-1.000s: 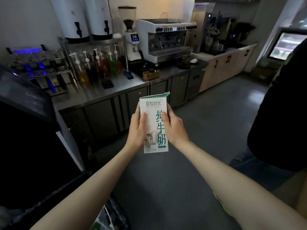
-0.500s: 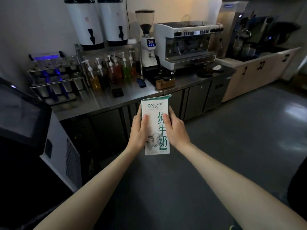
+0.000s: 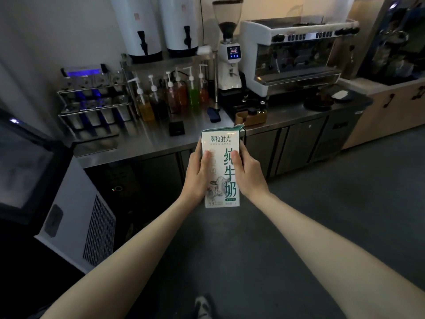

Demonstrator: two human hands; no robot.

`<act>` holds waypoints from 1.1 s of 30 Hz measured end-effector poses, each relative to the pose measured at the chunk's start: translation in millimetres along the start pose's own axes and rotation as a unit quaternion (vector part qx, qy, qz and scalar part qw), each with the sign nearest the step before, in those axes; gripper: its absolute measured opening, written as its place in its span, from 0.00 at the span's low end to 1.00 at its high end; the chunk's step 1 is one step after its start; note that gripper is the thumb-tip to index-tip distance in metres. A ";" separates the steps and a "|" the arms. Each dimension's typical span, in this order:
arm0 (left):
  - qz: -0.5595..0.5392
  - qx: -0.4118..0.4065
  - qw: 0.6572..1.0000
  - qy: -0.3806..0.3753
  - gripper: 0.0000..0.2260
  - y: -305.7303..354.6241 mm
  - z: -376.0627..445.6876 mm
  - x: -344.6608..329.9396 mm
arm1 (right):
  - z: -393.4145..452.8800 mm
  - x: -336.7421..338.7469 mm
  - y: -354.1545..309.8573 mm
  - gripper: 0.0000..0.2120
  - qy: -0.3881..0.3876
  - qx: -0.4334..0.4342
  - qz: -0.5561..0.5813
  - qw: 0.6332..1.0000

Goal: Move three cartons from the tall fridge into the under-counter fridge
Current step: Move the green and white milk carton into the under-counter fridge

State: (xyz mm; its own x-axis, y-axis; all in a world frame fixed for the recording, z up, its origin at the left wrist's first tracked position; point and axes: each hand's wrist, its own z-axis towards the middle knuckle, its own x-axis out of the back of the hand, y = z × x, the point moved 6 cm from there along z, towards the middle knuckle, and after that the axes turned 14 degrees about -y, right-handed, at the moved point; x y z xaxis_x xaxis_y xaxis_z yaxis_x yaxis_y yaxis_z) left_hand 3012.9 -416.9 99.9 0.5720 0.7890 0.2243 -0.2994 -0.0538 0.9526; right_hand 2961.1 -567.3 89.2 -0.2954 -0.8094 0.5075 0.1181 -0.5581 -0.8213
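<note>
since the earlier frames the view has swung left and closed in on the counter [image 3: 161, 143]; the dark figure at the right edge is gone from view, and the carton [image 3: 220, 168] keeps its place between both hands.

largest first: steel counter runs along the back wall, with the closed doors of the under-counter fridge [image 3: 296, 143] below its front edge. espresso machine [image 3: 296, 51] at the counter's right end. two white urns [image 3: 154, 26] on a raised shelf at the back. coffee grinder [image 3: 228, 49] between urns and espresso machine. rack of steel containers [image 3: 92, 104] at the counter's left end, lit blue. row of pump bottles [image 3: 174, 95] under the shelf. a white appliance [image 3: 76, 217] with a vent grille stands at lower left, apart from the carton.

carton: upright, white with green print and a cow drawing, top flap creased; held in the air in front of the counter's front edge, above the floor. left hand [image 3: 196, 173] and right hand [image 3: 249, 173] clamp its sides, thumbs across the front face.
</note>
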 end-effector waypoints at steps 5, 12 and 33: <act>-0.009 -0.027 1.000 0.001 0.19 -20.5 59.2 19.8 | 65.1 -5.2 21.2 0.26 -0.008 -0.001 -0.005 1.000; -0.009 -0.019 1.000 0.005 0.20 -51.5 146.2 62.2 | 160.9 -19.2 44.1 0.27 -0.022 -0.016 -0.003 1.000; -0.024 0.019 0.999 -0.016 0.19 -148.5 348.5 136.0 | 376.7 -57.3 130.7 0.26 -0.064 -0.046 0.019 0.997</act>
State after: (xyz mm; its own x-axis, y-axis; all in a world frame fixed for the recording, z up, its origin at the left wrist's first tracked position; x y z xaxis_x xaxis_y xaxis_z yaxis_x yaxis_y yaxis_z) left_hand 3401.3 -515.0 60.5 0.6094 0.7713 0.1838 -0.2427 -0.0392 0.9693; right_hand 3350.6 -662.7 50.9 -0.1684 -0.8494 0.5002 0.0376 -0.5126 -0.8578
